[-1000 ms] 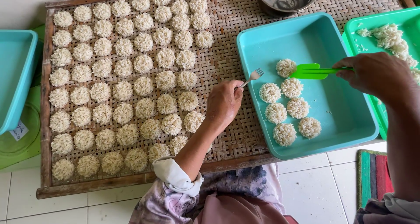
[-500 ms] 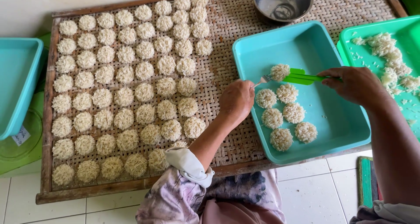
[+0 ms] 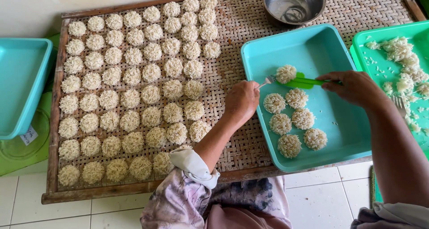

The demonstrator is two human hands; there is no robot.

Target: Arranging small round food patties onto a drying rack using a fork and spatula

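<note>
A round rice cake [image 3: 286, 73] is held at the far edge of the teal tray [image 3: 313, 45], pressed between a green scoop [image 3: 300, 81] gripped in the closed right hand [image 3: 353, 86] and a small metal fork [image 3: 264, 83] pinched in the closed left hand [image 3: 241, 101]. Six shaped cakes [image 3: 295, 121] lie in that tray already. Left of the tray, a woven bamboo mat [image 3: 250, 27] is filled with rows of cakes over roughly its left half; its right part is bare apart from a steel bowl [image 3: 294, 4]. Right of the tray, loose rice [image 3: 402, 59] remains in a green tray [image 3: 359, 41]. At the far left, a small white label [image 3: 27, 135] is seen beneath another teal tray [image 3: 22, 86].
</note>
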